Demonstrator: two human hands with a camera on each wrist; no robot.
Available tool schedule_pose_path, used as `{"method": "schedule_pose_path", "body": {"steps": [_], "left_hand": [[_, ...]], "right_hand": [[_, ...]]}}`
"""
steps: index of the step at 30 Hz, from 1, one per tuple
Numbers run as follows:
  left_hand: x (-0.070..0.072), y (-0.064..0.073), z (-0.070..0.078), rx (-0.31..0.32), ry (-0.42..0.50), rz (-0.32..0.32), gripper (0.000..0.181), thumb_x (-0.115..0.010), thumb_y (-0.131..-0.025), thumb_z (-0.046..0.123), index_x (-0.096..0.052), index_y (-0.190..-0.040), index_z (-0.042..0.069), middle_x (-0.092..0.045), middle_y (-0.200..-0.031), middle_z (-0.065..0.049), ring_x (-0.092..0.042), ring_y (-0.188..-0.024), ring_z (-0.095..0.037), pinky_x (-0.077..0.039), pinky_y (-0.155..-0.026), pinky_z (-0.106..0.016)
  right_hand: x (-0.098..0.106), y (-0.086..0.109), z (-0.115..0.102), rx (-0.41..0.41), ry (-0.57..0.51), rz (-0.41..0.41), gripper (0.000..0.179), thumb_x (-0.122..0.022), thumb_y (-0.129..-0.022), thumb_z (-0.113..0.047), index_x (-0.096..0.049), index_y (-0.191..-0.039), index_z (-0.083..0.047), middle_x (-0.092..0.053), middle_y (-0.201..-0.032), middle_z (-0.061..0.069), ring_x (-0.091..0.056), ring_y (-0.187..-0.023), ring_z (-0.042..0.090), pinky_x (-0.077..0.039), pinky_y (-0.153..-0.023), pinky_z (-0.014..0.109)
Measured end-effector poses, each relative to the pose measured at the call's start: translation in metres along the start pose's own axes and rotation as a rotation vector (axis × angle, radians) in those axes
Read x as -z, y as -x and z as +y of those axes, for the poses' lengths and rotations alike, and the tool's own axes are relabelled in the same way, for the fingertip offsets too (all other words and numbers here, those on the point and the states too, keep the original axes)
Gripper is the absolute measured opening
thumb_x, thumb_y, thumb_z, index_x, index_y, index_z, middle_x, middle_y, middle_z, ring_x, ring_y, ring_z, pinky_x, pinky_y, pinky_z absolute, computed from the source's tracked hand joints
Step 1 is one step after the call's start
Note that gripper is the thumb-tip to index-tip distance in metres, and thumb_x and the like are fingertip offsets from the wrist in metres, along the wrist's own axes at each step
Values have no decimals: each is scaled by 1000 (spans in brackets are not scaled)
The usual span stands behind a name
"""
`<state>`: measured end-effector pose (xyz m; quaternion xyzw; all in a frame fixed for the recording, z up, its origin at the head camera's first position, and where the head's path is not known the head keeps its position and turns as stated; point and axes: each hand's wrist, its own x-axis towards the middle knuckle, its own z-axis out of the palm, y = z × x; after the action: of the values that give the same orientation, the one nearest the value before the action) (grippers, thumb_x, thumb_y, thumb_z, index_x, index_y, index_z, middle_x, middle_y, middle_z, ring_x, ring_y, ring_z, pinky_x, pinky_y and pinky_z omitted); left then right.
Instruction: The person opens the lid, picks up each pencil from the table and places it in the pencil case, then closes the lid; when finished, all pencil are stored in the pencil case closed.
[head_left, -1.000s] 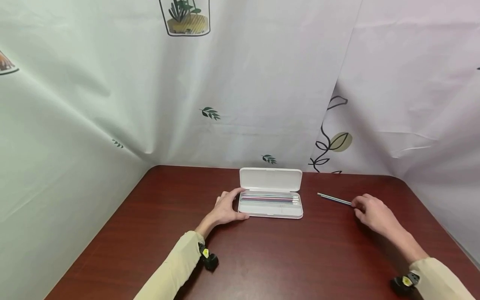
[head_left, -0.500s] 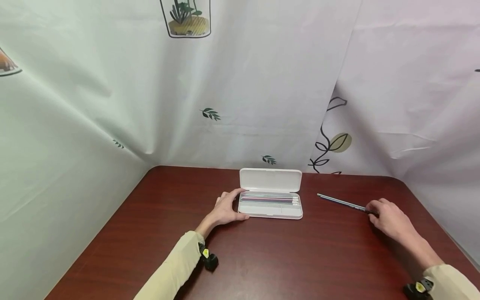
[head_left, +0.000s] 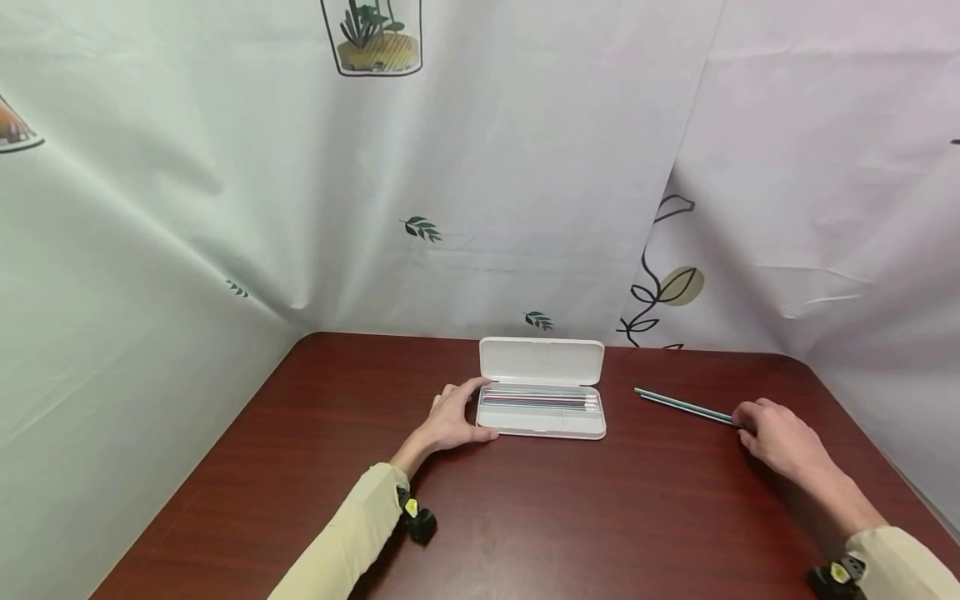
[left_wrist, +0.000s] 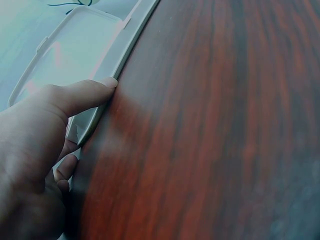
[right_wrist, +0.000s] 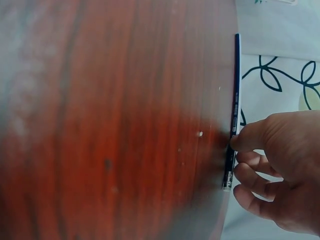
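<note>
A white pencil case (head_left: 540, 424) lies on the table with its lid (head_left: 542, 361) raised. Several pencils (head_left: 537, 398) lie side by side in its back part. My left hand (head_left: 447, 418) holds the case's left end, thumb at the front edge and forefinger at the back corner. Two dark-and-light pencils (head_left: 686, 406) lie close together on the table to the right of the case. My right hand (head_left: 783, 437) pinches them near their right end. In the right wrist view the thumb presses a dark pencil (right_wrist: 236, 95) above its eraser end; the second pencil is not distinct there.
The dark red wooden table (head_left: 562, 508) reaches back to a white printed cloth (head_left: 510, 183) that hangs behind it and at both sides. Black wrist cameras (head_left: 420, 523) are strapped over both pale yellow sleeves (head_left: 341, 533).
My right hand has slid right along the two pencils toward their near end, uncovering more of them; it barely moves in the last half second. The left hand and case stay put.
</note>
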<state>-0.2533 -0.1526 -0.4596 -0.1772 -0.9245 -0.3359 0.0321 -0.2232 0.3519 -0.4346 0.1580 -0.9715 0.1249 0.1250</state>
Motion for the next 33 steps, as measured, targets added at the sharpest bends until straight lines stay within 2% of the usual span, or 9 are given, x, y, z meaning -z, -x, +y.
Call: {"method": "schedule_pose_path", "body": {"steps": [12, 21, 33], "left_hand": [[1, 1, 1, -16, 8, -3, 87, -90, -69, 34, -50, -144, 15, -60, -117, -11, -45, -110, -28, -31, -88, -44], [1, 1, 2, -3, 10, -3, 87, -90, -69, 33, -50, -145, 16, -61, -117, -9, -45, -110, -26, -31, -89, -43], [1, 1, 1, -6, 15, 2, 87, -90, -69, 33, -50, -145, 16, -61, -117, -9, -45, -110, -27, -31, -89, -43]], "right_hand": [[0, -1, 0, -1, 11, 0, 16, -75, -76, 4, -66, -87, -1, -58, -87, 15, -58, -78, 36, -48, -61, 55], [-2, -3, 2, 17, 19, 5, 16, -73, -74, 7, -65, -85, -3, -58, -82, 10, -57, -73, 30, -48, -60, 53], [-3, -6, 5, 80, 14, 11, 17, -70, -73, 10, -65, -81, -5, -57, -78, 6, -54, -67, 25, -47, -59, 49]]}}
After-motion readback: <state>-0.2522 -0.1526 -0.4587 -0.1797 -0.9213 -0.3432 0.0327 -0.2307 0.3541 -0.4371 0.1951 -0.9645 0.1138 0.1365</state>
